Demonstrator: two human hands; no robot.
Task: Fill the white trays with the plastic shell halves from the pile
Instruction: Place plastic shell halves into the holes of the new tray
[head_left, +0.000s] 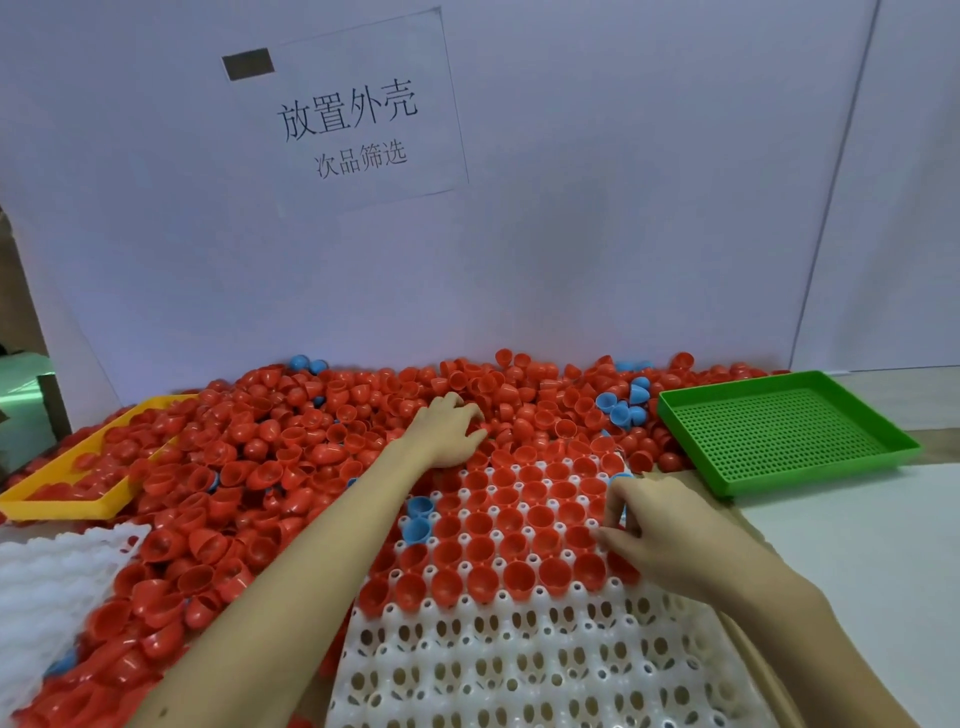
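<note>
A deep pile of red shell halves (270, 447), with a few blue ones (621, 408) mixed in, covers the table's back and left. In front lies a white tray (519, 660) whose far rows hold red halves, open side up; its near rows are bare. Two blue halves (417, 519) sit at the tray's left edge. My left hand (447, 431) reaches into the pile just beyond the tray, fingers curled down around red halves. My right hand (654, 530) is at the tray's right edge, with its curled fingers pinching a blue half (621, 476) that is mostly hidden.
A second white tray (47, 582) lies at the near left, partly under shells. A yellow tray (57, 501) with red halves sits at the left, and a green perforated tray (779, 431) at the right. A white board with a paper sign stands behind.
</note>
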